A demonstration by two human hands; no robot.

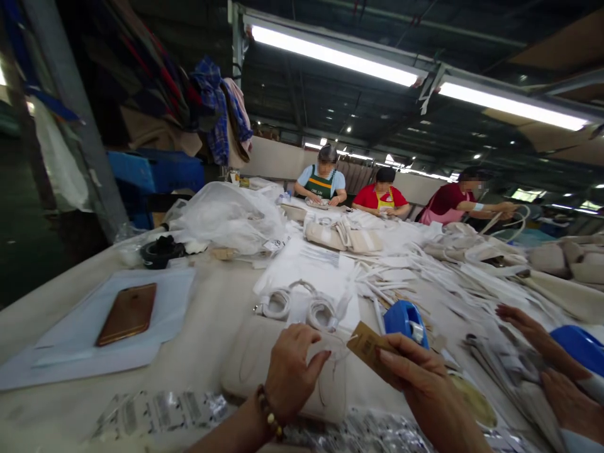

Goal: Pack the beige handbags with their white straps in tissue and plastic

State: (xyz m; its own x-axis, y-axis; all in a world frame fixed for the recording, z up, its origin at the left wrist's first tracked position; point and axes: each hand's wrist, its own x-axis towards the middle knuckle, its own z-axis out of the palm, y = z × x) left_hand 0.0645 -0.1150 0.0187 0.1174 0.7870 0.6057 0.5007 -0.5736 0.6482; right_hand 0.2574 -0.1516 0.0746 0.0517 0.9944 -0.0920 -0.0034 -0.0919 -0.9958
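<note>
A brown cardboard hang tag (370, 352) with a printed label is pinched between the thumb and fingers of my right hand (419, 377). My left hand (293, 371), wearing a beaded bracelet, is curved over a pale flat bag (245, 358), its thumb and forefinger apart. Between that hand and the tag runs a translucent strip or loop (336, 345); I cannot tell whether the left fingers touch it. Two coiled off-white straps (276, 304) lie at the bag's far edge. Thin cords rest on its face.
A blue tape dispenser (401, 318) stands beyond my right hand. At the right edge a co-worker's hands (533, 327) reach over straps. A phone (127, 314) lies on papers at left. Clear plastic bags (231, 214) are heaped behind. Several people sit across the table.
</note>
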